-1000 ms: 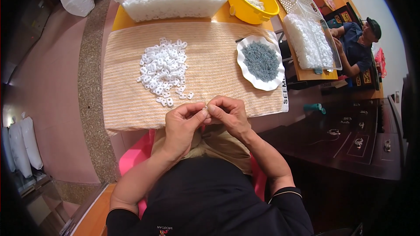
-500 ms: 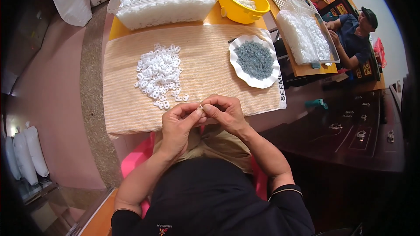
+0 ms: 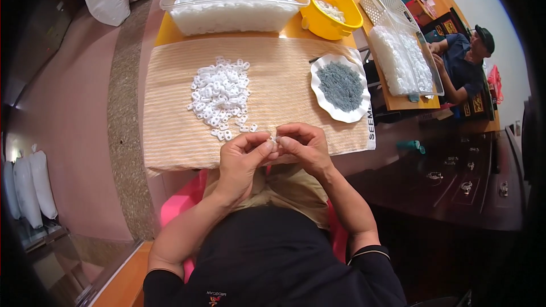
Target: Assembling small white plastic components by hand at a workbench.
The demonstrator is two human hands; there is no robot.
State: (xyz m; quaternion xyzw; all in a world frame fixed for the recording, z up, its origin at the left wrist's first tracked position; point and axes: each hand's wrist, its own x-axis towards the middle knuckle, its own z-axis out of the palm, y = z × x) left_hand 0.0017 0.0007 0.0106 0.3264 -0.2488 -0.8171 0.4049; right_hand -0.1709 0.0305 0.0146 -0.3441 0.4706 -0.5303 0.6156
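Note:
Just past the near edge of a striped beige cloth (image 3: 284, 79), my two hands meet fingertip to fingertip. Thumb and forefinger of my left hand (image 3: 239, 162) are closed on a tiny whitish piece (image 3: 274, 139), mostly covered by the fingers. My right hand (image 3: 307, 149) pinches at the same piece from the other side. Beyond my left hand lies a loose heap of small white plastic pieces with two holes each (image 3: 220, 91). To the right, a wavy-rimmed white plate (image 3: 348, 116) holds many small grey-blue slender parts (image 3: 342, 85).
A clear bin (image 3: 233, 20) full of white pieces stands at the back, beside a yellow basin (image 3: 311, 8). At the right, another clear bin (image 3: 401, 59) and a white basket (image 3: 387, 3) stand near a seated person (image 3: 458, 62). White sacks (image 3: 42, 185) lean at far left.
The whole view has shifted, so the table and its things appear slightly farther right. My hands stay together, pinching at the small piece, with little change in the fingers.

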